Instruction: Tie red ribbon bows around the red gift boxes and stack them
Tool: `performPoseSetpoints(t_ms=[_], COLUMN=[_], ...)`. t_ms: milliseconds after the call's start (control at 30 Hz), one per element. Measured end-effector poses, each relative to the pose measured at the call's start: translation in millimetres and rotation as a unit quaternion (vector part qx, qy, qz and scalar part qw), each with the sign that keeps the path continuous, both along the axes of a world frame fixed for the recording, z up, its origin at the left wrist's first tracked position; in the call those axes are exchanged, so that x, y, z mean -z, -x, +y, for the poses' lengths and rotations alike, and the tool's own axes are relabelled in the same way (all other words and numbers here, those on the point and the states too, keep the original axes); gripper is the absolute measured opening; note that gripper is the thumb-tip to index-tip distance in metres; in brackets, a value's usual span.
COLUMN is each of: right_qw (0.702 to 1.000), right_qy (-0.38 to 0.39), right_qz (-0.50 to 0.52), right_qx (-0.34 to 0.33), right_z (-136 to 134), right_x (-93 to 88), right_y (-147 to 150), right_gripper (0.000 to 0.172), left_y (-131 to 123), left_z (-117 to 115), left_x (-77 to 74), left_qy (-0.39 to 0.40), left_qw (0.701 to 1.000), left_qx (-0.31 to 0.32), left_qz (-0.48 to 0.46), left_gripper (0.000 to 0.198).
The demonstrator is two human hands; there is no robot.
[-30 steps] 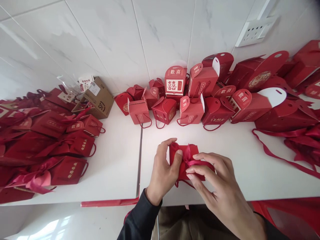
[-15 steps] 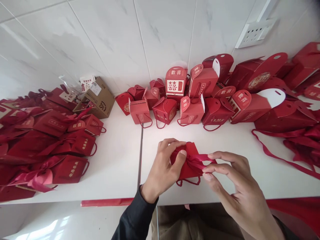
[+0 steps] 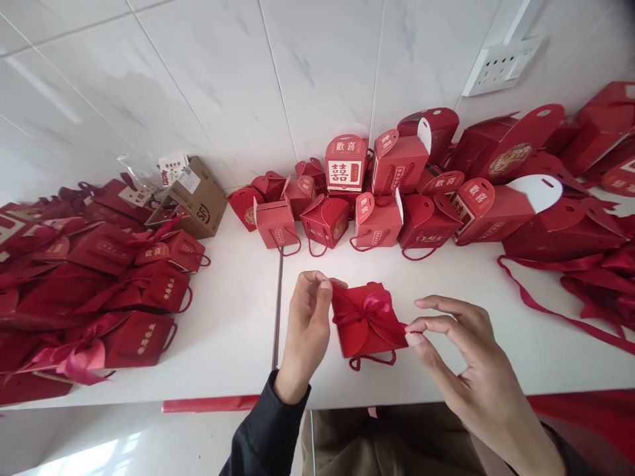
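Note:
A small red gift box (image 3: 367, 337) with a cord handle lies on the white table in front of me. Across its top runs a dark pink ribbon (image 3: 377, 304), looped into a bow near the middle. At the box's upper left corner, my left hand (image 3: 310, 324) pinches one side of the ribbon between thumb and fingers. On the right, my right hand (image 3: 461, 357) grips the other ribbon end between thumb and index finger, its remaining fingers spread. Both ribbon sides look stretched outward from the bow.
Several red boxes (image 3: 325, 221) line the wall behind. Boxes with tied bows (image 3: 141, 337) are stacked at left, near a cardboard carton (image 3: 198, 205). Loose ribbon (image 3: 595, 297) lies at right. A socket panel (image 3: 501, 66) is on the tiled wall.
My left hand has moved left off the box top and now pinches ribbon at the corner. The ribbon loops near my right hand have drawn into a bow at the centre.

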State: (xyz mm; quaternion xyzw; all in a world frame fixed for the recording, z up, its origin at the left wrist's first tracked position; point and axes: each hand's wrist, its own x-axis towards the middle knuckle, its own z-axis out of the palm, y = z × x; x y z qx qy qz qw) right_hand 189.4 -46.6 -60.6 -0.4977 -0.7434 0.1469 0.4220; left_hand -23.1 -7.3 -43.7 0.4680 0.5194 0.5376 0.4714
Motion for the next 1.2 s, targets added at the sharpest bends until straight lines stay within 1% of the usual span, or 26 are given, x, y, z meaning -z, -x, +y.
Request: performPoseSetpoints(t_ms=[100, 200, 300, 367, 400, 433, 467, 500, 567, 600, 633, 700, 767, 800, 833, 867, 933, 1033, 1067, 1133, 1167, 1200], right_qw=[1.0, 0.999, 0.997, 0.997, 0.998, 0.999, 0.999, 0.999, 0.996, 0.993, 0.992, 0.991, 0.99, 0.99, 0.988, 0.986, 0.98, 0.98, 0.98, 0.98, 0.978, 0.977], right_qy=[0.02, 0.039, 0.065, 0.064, 0.056, 0.044, 0.032, 0.024, 0.018, 0.024, 0.035, 0.061, 0.068, 0.059, 0.046, 0.035, 0.03, 0.047, 0.047, 0.03, 0.017, 0.003], right_qz=[0.007, 0.016, 0.023, 0.028, 0.029, 0.027, 0.023, 0.019, 0.017, 0.019, 0.025, 0.046, 0.051, 0.044, 0.031, 0.016, 0.003, 0.015, 0.012, -0.011, -0.024, -0.034], right_qx=[0.008, 0.02, 0.029, 0.03, 0.026, 0.013, -0.006, -0.032, -0.089, -0.11, -0.121, -0.111, -0.109, -0.123, -0.143, -0.165, -0.195, -0.193, -0.191, -0.198, -0.205, -0.211], right_z=[1, 3, 8, 12, 15, 19, 23, 26, 33, 35, 36, 35, 33, 32, 31, 31, 32, 34, 35, 35, 35, 35], right_x=[1.2, 1.5, -1.8, -6.8, -9.8, -12.8, -15.4, -17.4, -19.5, -19.6, -19.4, -18.9, -19.3, -20.1, -21.0, -22.2, -24.3, -26.3, -26.5, -26.3, -26.0, -25.8], right_y=[-2, -3, -1, 3, 6, 9, 12, 15, 19, 21, 22, 22, 21, 20, 19, 19, 18, 16, 16, 16, 16, 17], right_gripper=[0.01, 0.01, 0.009, 0.018, 0.024, 0.03, 0.033, 0.032, 0.02, 0.014, 0.011, 0.013, 0.023, 0.029, 0.031, 0.029, 0.016, 0.012, 0.015, 0.031, 0.035, 0.034], left_y=[3, 6, 9, 10, 9, 8, 6, 4, -1, -4, -5, -8, -8, -8, -8, -8, -8, -8, -8, -9, -9, -9], left_z=[1, 0, -8, -19, -25, -31, -36, -40, -44, -44, -44, -41, -39, -39, -39, -39, -40, -41, -42, -42, -42, -43], left_x=[3.0, 5.9, 8.0, 8.6, 8.6, 8.4, 8.2, 8.0, 8.1, 8.6, 9.4, 11.3, 12.9, 13.5, 13.8, 13.9, 13.5, 12.7, 12.8, 13.4, 13.8, 14.1], left_qy=[0.011, 0.013, -0.011, -0.037, -0.048, -0.059, -0.069, -0.079, -0.101, -0.108, -0.111, -0.11, -0.108, -0.11, -0.115, -0.118, -0.119, -0.109, -0.108, -0.111, -0.113, -0.115], left_qw=[0.999, 0.998, 0.995, 0.985, 0.978, 0.971, 0.965, 0.957, 0.943, 0.939, 0.939, 0.943, 0.947, 0.948, 0.949, 0.949, 0.95, 0.95, 0.95, 0.951, 0.951, 0.952], left_qx=[-0.036, -0.063, -0.092, -0.135, -0.144, -0.137, -0.115, -0.088, -0.051, -0.05, -0.056, -0.065, -0.062, -0.059, -0.057, -0.056, -0.06, -0.06, -0.058, -0.054, -0.053, -0.054], left_qz=[-0.036, -0.022, 0.035, 0.1, 0.142, 0.186, 0.227, 0.264, 0.312, 0.321, 0.321, 0.308, 0.296, 0.292, 0.288, 0.285, 0.282, 0.285, 0.286, 0.283, 0.281, 0.28], left_gripper=[0.016, 0.015, 0.014, 0.016, 0.016, 0.015, 0.013, 0.013, 0.011, 0.009, 0.007, 0.009, 0.01, 0.01, 0.01, 0.01, 0.009, 0.01, 0.01, 0.009, 0.009, 0.008])
